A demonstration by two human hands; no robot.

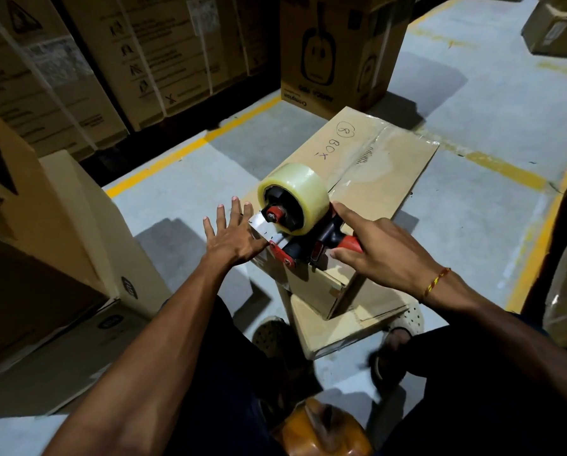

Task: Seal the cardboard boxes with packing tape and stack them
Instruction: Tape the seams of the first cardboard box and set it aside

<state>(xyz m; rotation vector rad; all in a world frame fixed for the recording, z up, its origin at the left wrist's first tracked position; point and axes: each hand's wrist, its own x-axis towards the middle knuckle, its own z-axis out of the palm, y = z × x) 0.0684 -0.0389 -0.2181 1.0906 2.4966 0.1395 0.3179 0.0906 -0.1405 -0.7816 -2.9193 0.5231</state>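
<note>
In the head view, a long cardboard box (pixel 357 179) was seen lying on a second, flatter box (pixel 341 327) on the grey floor (pixel 473 93), running from near to far in the middle of the scene. A tape dispenser (pixel 295 225) with a full roll of clear tape (pixel 295 189) was set on the near end of the top box, where the flap seam begins.

The right hand (pixel 384 248) was wrapped round the red handle of the dispenser, its fingers curled on the grip and the forefinger laid forward along the frame. The left hand (pixel 232 235) was held flat with its fingers spread, pressed down on the near left corner of the box, just beside the dispenser's metal plate. Whether a free end of tape was already stuck over the near edge could not be told for certain, as the dispenser hid that spot.

The step in hand was judged to be the start of a sealing pass along the centre seam. Shiny strips farther along the lid suggested some tape was already laid there. The next move would call for the dispenser to be drawn away along the seam toward the far end, with steady downward pressure, while the box is kept pinned by the left hand. Stacking was not yet due.

Tall printed cartons (pixel 334 51) were stood at the far side and left, beyond a yellow floor line (pixel 189 149).
</note>
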